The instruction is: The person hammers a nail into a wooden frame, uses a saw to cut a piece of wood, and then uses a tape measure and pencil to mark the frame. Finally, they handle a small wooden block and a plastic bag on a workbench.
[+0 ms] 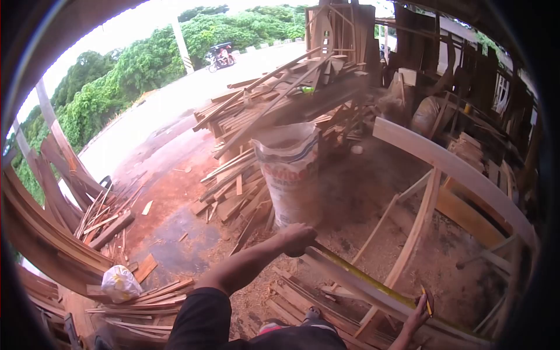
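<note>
A yellow tape measure blade (364,278) lies stretched along a long wooden board (341,274) of a frame. At the board's far end, my left hand (296,238) is closed over the tape's end; its fingertips are hidden. My right hand (415,319) is farther along the same board, at the lower right, beside the tape. A yellow pencil (429,302) sticks up from its fingers. The wooden frame also has a slanted upright (417,236) and a wide curved top rail (455,169).
Just beyond my left hand stands a tall white sack (289,181). Behind it rises a heap of wood offcuts (262,105). Loose strips (149,303) and a white plastic bag (121,284) lie at the lower left. A three-wheeled vehicle (220,57) is on the road.
</note>
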{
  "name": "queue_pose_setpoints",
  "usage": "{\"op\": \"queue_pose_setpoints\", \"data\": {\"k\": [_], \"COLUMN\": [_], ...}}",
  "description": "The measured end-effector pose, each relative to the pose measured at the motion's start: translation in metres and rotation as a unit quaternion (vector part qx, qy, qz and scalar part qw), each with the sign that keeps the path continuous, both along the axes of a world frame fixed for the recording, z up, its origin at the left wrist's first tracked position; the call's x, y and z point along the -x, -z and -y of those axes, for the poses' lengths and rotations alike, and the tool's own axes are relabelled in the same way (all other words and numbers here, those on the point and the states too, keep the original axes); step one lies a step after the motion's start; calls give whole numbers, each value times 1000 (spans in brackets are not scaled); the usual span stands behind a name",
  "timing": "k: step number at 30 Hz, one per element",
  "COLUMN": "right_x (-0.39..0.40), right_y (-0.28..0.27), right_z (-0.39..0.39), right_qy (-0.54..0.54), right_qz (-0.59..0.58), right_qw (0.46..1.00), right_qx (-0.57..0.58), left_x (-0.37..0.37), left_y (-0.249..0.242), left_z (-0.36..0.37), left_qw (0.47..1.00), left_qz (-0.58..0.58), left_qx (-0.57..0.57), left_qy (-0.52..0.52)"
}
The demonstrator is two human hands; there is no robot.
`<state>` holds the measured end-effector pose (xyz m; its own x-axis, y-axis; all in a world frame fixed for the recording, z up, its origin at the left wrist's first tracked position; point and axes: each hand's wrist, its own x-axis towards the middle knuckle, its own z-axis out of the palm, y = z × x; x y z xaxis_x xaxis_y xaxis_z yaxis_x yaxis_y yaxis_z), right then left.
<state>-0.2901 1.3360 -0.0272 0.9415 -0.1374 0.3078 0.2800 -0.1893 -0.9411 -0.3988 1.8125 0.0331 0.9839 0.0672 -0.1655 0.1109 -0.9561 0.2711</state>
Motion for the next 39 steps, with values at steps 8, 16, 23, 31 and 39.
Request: {"op": "queue_pose_setpoints", "data": {"k": [8,16,23,31,39], "right_x": [14,89,120,102,98], "right_y": [6,-1,2,-5,-4], "right_z": [-70,-187,-272,-274,-281], "right_qy": [-56,-37,-110,-134,-173], "right_qz": [-69,-85,-114,-132,-119], "right_qw": [996,991,983,982,978], "right_qx": [19,-96,-98,-26,15], "left_x": [22,3,8,6,-8], "left_y": [-28,1,5,13,8], "left_z": [-93,-137,-168,-177,-178], "left_qw": [993,988,975,961,934], "left_qz": [-84,-76,-93,-93,-210], "left_qx": [78,97,174,220,258], "left_qy": [-27,88,99,142,133]}}
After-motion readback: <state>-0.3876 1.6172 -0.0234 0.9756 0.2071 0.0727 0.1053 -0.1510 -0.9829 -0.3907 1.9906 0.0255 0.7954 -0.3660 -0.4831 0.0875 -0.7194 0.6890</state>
